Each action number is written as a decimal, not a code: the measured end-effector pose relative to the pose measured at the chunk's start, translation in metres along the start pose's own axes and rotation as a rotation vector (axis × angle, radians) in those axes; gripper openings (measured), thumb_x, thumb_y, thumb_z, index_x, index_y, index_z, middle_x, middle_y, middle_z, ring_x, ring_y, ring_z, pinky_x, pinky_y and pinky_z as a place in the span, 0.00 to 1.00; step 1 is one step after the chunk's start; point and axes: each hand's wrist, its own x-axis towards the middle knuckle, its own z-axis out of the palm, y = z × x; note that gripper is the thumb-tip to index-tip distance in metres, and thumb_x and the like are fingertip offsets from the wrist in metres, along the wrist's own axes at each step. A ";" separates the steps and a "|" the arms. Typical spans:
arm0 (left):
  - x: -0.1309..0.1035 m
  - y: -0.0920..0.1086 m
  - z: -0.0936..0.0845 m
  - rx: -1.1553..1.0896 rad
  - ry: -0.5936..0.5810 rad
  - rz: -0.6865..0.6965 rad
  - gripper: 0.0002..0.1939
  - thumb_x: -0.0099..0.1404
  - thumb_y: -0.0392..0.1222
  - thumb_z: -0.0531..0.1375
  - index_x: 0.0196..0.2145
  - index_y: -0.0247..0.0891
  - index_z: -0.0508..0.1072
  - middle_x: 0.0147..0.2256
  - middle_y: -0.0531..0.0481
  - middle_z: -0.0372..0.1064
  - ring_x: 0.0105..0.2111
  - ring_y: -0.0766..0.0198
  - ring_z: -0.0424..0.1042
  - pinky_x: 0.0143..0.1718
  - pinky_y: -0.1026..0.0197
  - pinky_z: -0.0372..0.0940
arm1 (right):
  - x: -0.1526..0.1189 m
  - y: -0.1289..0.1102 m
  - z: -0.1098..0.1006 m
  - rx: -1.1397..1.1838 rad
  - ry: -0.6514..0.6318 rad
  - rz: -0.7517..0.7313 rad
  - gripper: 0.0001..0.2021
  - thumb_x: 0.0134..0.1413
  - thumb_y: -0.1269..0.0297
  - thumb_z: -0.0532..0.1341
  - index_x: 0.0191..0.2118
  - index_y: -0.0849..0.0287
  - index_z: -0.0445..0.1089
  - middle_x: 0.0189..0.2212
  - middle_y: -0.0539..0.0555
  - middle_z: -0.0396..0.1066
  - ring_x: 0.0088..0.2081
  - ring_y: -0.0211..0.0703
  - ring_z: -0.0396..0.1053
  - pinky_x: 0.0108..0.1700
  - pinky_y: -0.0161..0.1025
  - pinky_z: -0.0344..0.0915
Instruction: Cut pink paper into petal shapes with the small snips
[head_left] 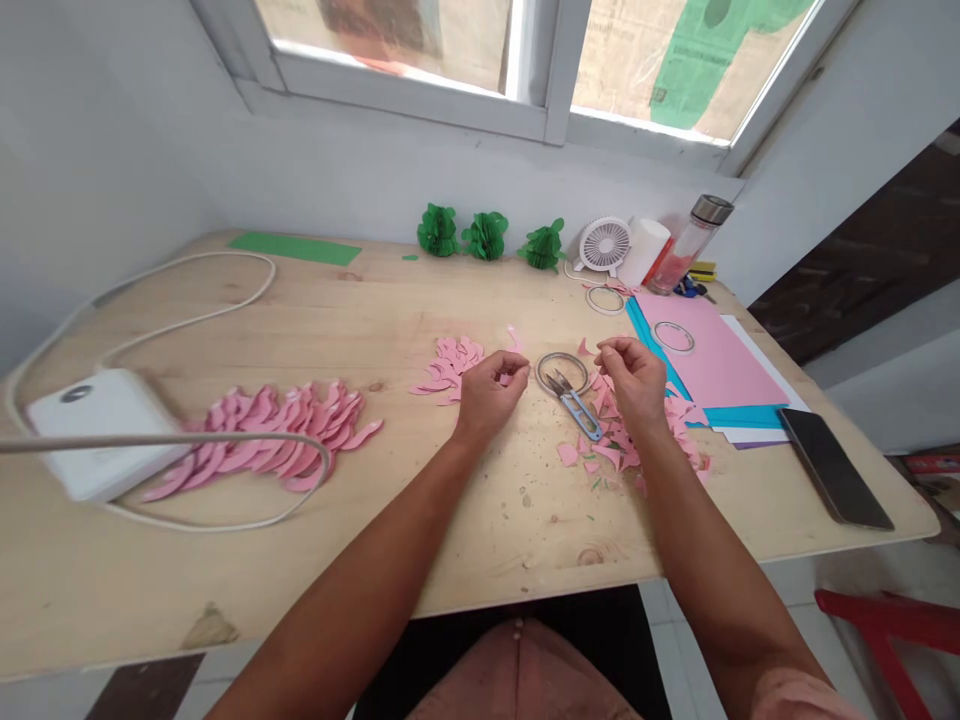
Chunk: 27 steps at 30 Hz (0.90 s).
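My left hand (491, 390) is closed in a pinch beside a small heap of curved pink paper pieces (450, 365); a bit of pink shows at its fingers. To the right, my right hand (634, 375) is pinched over pink paper scraps (611, 450), and whatever its fingertips hold is too small to name. Between the hands lie small blue-handled snips (579, 408), their blades over a roll of tape (562, 374). A larger row of curved pink pieces (277, 430) lies farther left.
A white power bank (112, 430) with a looping cable is at the left. Green paper figures (486, 236), a small fan (604, 245) and a bottle (690, 240) stand at the back. Pink sheets (727, 350) and a phone (832, 468) lie right.
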 end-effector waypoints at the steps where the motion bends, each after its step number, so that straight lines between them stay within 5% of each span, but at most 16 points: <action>1: 0.001 0.000 -0.002 -0.014 0.020 -0.010 0.03 0.51 0.38 0.60 0.25 0.38 0.73 0.25 0.52 0.70 0.26 0.67 0.67 0.30 0.65 0.61 | -0.001 0.000 0.001 -0.014 -0.032 0.001 0.09 0.49 0.59 0.57 0.31 0.60 0.68 0.23 0.50 0.68 0.25 0.37 0.65 0.28 0.35 0.62; 8: 0.012 -0.006 -0.010 -0.203 0.159 -0.125 0.05 0.52 0.40 0.60 0.26 0.36 0.71 0.23 0.52 0.67 0.24 0.68 0.67 0.26 0.65 0.62 | -0.014 -0.002 0.011 -0.241 -0.291 -0.087 0.09 0.50 0.62 0.55 0.29 0.60 0.70 0.22 0.50 0.68 0.24 0.37 0.63 0.28 0.34 0.58; 13: 0.013 -0.009 -0.010 -0.230 0.139 -0.131 0.06 0.51 0.41 0.61 0.26 0.36 0.72 0.23 0.53 0.68 0.23 0.68 0.67 0.26 0.65 0.62 | -0.019 -0.005 0.015 -0.361 -0.355 -0.179 0.08 0.50 0.64 0.55 0.29 0.58 0.71 0.25 0.51 0.70 0.26 0.38 0.64 0.31 0.35 0.58; 27: 0.001 -0.006 -0.001 0.115 -0.043 0.138 0.04 0.54 0.37 0.58 0.26 0.36 0.72 0.26 0.52 0.71 0.26 0.68 0.68 0.29 0.66 0.63 | 0.002 -0.010 -0.007 0.035 0.022 0.045 0.09 0.47 0.60 0.59 0.30 0.60 0.69 0.24 0.51 0.69 0.28 0.39 0.67 0.33 0.37 0.63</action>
